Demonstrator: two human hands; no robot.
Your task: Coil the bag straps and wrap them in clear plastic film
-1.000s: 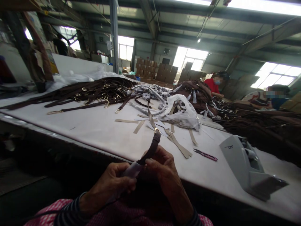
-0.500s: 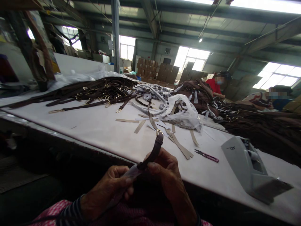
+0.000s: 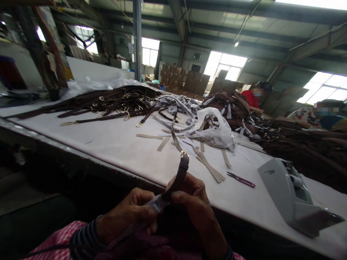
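Note:
A dark brown strap [image 3: 181, 174] with a gold buckle rises from between my hands at the table's front edge and runs back onto the tabletop. My left hand [image 3: 132, 211] is closed on its lower part, which is wrapped in clear plastic. My right hand [image 3: 193, 196] pinches the bare strap just above the wrapping, thumb in front and fingers behind. Past the buckle, the strap reaches toward some plastic-wrapped straps [image 3: 187, 108].
On the white table [image 3: 116, 144] lie brown straps with gold clasps [image 3: 121, 103], a clear bag [image 3: 214, 130], beige strips [image 3: 210, 166], purple-handled snips [image 3: 241, 179] and a grey tape dispenser [image 3: 287, 195]. Two people are at the back right beside brown piles.
The view has shifted slightly, so the table items sit a little further right. Both hands keep their hold on the strap, with the left a bit further right in the picture.

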